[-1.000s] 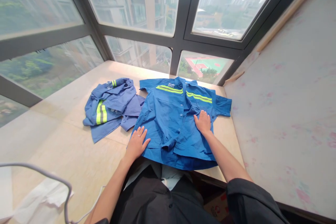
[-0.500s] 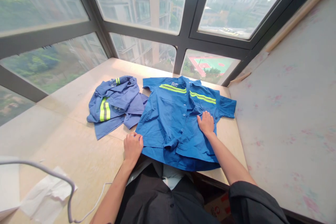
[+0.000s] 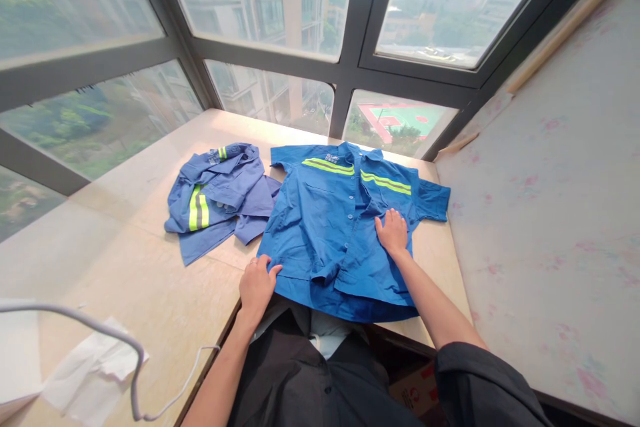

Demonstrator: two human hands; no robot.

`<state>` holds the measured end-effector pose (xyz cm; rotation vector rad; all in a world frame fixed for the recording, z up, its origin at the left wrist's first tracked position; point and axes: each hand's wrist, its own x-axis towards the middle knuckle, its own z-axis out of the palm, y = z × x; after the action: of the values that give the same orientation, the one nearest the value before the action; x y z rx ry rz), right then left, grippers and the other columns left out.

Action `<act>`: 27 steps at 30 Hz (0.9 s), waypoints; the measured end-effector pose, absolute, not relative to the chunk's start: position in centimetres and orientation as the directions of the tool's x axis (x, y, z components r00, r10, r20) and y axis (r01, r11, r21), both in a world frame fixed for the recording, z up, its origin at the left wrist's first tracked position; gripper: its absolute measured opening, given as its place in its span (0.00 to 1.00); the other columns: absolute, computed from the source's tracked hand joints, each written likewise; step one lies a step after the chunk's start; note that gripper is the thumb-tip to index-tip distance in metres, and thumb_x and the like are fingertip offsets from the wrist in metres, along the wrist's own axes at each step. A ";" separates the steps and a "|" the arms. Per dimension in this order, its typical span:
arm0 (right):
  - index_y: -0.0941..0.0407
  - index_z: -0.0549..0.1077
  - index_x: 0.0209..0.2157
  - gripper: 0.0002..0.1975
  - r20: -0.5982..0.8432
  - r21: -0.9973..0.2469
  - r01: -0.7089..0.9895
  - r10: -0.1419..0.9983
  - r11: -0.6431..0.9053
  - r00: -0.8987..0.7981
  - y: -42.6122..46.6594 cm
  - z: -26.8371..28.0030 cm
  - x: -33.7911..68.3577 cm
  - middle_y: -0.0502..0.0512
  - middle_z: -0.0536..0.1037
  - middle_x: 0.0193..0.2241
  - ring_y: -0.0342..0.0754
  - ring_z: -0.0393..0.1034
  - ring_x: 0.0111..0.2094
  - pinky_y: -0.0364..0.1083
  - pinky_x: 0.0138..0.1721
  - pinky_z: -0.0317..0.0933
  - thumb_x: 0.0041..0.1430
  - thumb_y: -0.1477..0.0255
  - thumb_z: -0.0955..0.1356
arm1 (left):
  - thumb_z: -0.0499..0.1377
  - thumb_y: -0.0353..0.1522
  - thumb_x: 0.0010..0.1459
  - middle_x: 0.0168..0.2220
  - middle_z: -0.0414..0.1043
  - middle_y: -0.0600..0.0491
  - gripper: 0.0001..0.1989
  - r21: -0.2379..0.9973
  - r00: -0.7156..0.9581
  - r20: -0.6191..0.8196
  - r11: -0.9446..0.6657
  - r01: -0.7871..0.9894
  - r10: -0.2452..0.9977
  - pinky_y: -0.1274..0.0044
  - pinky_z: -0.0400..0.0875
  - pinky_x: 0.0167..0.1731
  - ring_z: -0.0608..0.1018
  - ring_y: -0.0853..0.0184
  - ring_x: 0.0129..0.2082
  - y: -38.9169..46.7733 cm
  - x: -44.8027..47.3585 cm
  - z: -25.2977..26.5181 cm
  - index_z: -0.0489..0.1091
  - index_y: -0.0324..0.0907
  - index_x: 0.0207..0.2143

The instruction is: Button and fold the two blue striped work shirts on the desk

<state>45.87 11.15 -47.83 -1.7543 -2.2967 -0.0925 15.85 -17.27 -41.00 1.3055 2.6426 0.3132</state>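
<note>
A blue short-sleeved work shirt (image 3: 320, 227) lies front up on the wooden surface, its collar toward the window and its hem hanging near my body. Yellow-green and grey reflective stripes cross its chest. My left hand (image 3: 257, 288) is at the lower left corner of the shirt, fingers curled over the edge and thumb on the cloth. On the right front panel my right hand (image 3: 393, 231) rests flat with its fingers stretched out. Left of the shirt lies a crumpled, purplish-blue work garment (image 3: 220, 197) with similar stripes; neither hand touches it.
The pale wooden surface (image 3: 140, 247) runs up to framed windows (image 3: 265, 97). A floral-papered wall (image 3: 540, 213) bounds the right side. At the lower left are a grey cable (image 3: 127, 340), white tissue paper (image 3: 95, 367) and a white box (image 3: 17, 353). A cardboard box (image 3: 417, 390) sits below the edge.
My left hand has shifted slightly right along the shirt's lower left corner, its thumb now over the cloth. My right hand stays in place on the shirt.
</note>
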 end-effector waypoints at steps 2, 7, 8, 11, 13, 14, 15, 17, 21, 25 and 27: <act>0.69 0.64 0.60 0.32 0.231 -0.097 0.959 0.943 0.268 -0.240 11.1 -47.7 45.8 0.74 0.64 0.62 0.62 0.55 0.64 0.59 0.63 0.48 0.68 0.60 0.55 | 0.56 0.37 0.63 0.40 0.75 0.45 0.10 0.328 -0.595 -0.063 0.580 0.746 0.801 0.71 0.68 0.37 0.77 0.56 0.42 -17.1 15.9 -41.2 0.73 0.42 0.40; 0.70 0.64 0.60 0.31 0.220 -0.092 0.960 0.946 0.264 -0.239 11.1 -47.6 45.8 0.74 0.64 0.62 0.62 0.55 0.64 0.59 0.63 0.48 0.68 0.60 0.55 | 0.59 0.40 0.56 0.38 0.79 0.47 0.12 0.713 -0.692 -0.006 0.488 0.503 0.722 0.71 0.71 0.40 0.79 0.60 0.37 -17.6 14.6 -41.4 0.77 0.42 0.35; 0.70 0.64 0.60 0.32 0.221 -0.091 0.960 0.945 0.265 -0.240 11.1 -47.6 45.8 0.74 0.64 0.62 0.63 0.56 0.64 0.59 0.63 0.48 0.68 0.60 0.55 | 0.60 0.41 0.54 0.37 0.80 0.47 0.13 0.775 -0.726 -0.007 0.462 0.431 0.688 0.71 0.72 0.40 0.79 0.60 0.36 -18.0 14.3 -41.3 0.78 0.42 0.34; 0.70 0.65 0.60 0.32 0.228 -0.090 0.959 0.943 0.270 -0.244 11.1 -47.7 45.9 0.74 0.64 0.62 0.63 0.56 0.63 0.59 0.62 0.49 0.67 0.59 0.55 | 0.61 0.45 0.51 0.36 0.81 0.47 0.18 0.872 -0.799 -0.047 0.415 0.260 0.599 0.71 0.73 0.38 0.79 0.60 0.34 -19.4 13.2 -40.9 0.79 0.41 0.35; 0.70 0.65 0.60 0.32 0.230 -0.093 0.958 0.942 0.271 -0.244 11.1 -47.8 46.0 0.74 0.64 0.62 0.63 0.56 0.63 0.59 0.62 0.49 0.67 0.59 0.55 | 0.61 0.46 0.49 0.34 0.80 0.47 0.21 0.903 -0.816 -0.111 0.400 0.156 0.567 0.72 0.73 0.34 0.79 0.61 0.32 -20.3 12.6 -40.8 0.78 0.39 0.36; 0.69 0.65 0.60 0.31 0.229 -0.094 0.958 0.942 0.272 -0.245 11.1 -47.8 46.0 0.74 0.64 0.62 0.63 0.56 0.63 0.59 0.62 0.49 0.67 0.59 0.55 | 0.61 0.46 0.48 0.33 0.80 0.47 0.22 0.912 -0.818 -0.150 0.397 0.102 0.556 0.73 0.73 0.31 0.78 0.62 0.30 -20.7 12.3 -40.9 0.78 0.38 0.37; 0.69 0.65 0.60 0.31 0.228 -0.094 0.958 0.942 0.272 -0.245 11.1 -47.8 46.1 0.74 0.64 0.62 0.62 0.56 0.63 0.59 0.62 0.49 0.67 0.59 0.55 | 0.60 0.46 0.48 0.32 0.79 0.47 0.23 0.916 -0.816 -0.190 0.399 0.053 0.546 0.74 0.72 0.28 0.77 0.63 0.28 -21.1 12.1 -41.1 0.77 0.37 0.38; 0.69 0.64 0.60 0.31 0.228 -0.093 0.958 0.943 0.271 -0.244 11.1 -47.8 46.1 0.74 0.64 0.62 0.62 0.56 0.64 0.59 0.62 0.49 0.67 0.59 0.54 | 0.58 0.45 0.49 0.29 0.77 0.49 0.25 0.902 -0.814 -0.255 0.431 -0.006 0.522 0.75 0.70 0.24 0.76 0.65 0.24 -21.6 11.7 -41.7 0.75 0.36 0.43; 0.69 0.64 0.60 0.31 0.224 -0.092 0.958 0.943 0.273 -0.247 11.0 -47.7 46.0 0.74 0.64 0.62 0.62 0.56 0.64 0.59 0.63 0.48 0.68 0.60 0.54 | 0.58 0.42 0.52 0.32 0.76 0.49 0.24 0.819 -0.867 -0.241 0.571 0.060 0.436 0.71 0.74 0.33 0.79 0.62 0.30 -21.7 11.8 -42.4 0.71 0.38 0.48; 0.70 0.64 0.60 0.31 0.209 -0.098 0.959 0.947 0.267 -0.243 11.1 -47.6 46.0 0.74 0.64 0.62 0.63 0.55 0.64 0.59 0.63 0.48 0.68 0.60 0.54 | 0.62 0.46 0.52 0.43 0.76 0.43 0.28 0.823 -0.873 -0.273 0.567 0.005 0.404 0.71 0.75 0.36 0.80 0.60 0.38 -21.4 12.5 -41.6 0.67 0.39 0.51; 0.70 0.64 0.60 0.32 0.205 -0.099 0.958 0.947 0.271 -0.246 11.2 -47.7 46.1 0.75 0.63 0.63 0.63 0.55 0.64 0.59 0.63 0.48 0.67 0.60 0.55 | 0.65 0.46 0.49 0.42 0.77 0.42 0.30 0.827 -0.784 -0.418 0.550 -0.120 0.458 0.74 0.75 0.28 0.81 0.60 0.35 -21.5 12.9 -40.9 0.67 0.38 0.50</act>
<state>46.11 11.15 -47.74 -1.7711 -2.3161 -0.0682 12.91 -21.47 -40.87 0.2709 2.1720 1.2224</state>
